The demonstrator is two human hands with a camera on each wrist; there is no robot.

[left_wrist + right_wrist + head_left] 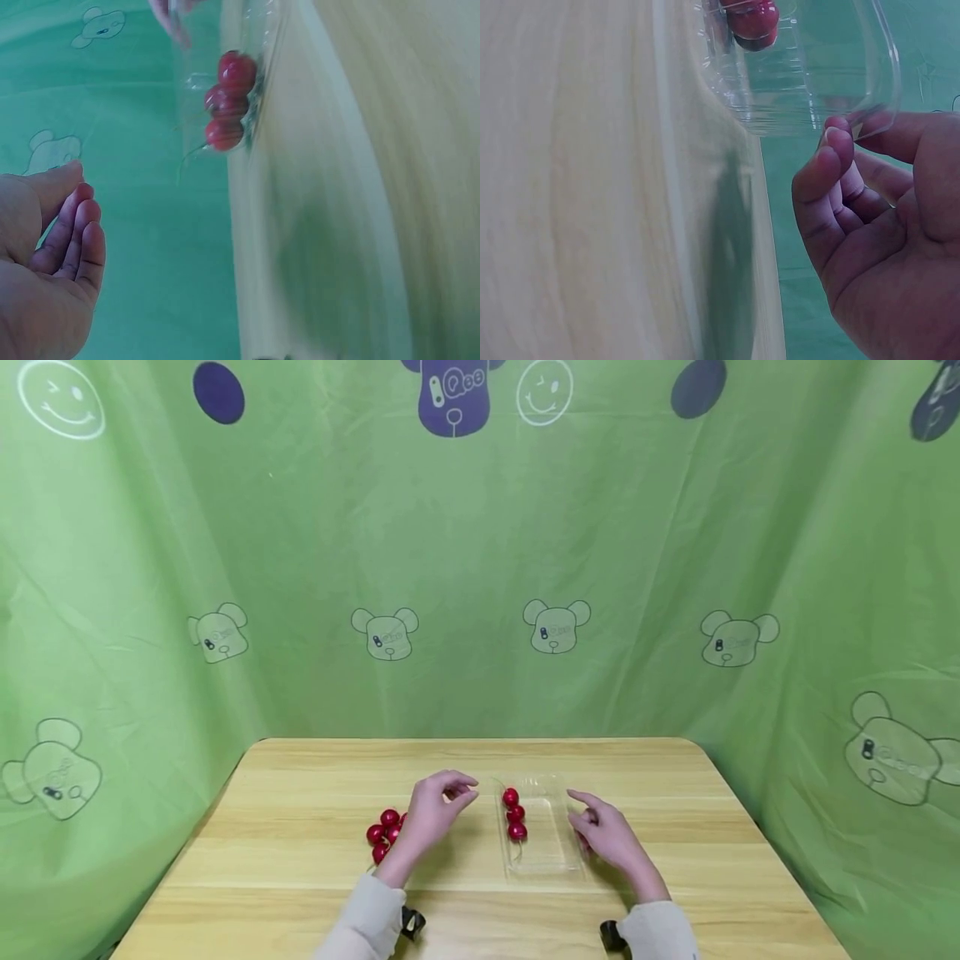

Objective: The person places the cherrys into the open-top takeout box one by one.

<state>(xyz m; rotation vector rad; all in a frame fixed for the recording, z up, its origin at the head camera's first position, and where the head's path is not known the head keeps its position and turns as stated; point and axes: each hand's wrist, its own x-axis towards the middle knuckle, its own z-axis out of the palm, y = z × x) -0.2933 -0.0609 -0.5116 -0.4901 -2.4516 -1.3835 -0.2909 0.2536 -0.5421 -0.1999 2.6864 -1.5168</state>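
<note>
A clear plastic box [551,864] rests on the table with three red cherries [515,813] in a row along its left side. My right hand [609,837] is at the box's right edge. Seen from the right wrist, its thumb [889,136] and fingertips [838,129] pinch the rim. My left hand [433,810] hovers left of the box, apart from it, fingers loosely bent. Nothing shows between those fingers [90,244] in the left wrist view. More red cherries [381,835] lie bunched beside the left wrist, which partly hides them.
The wooden table [300,802] has rounded far corners. A green curtain [465,543] printed with bear heads hangs behind and on both sides. Black straps [412,923] circle the wrists below light sleeves.
</note>
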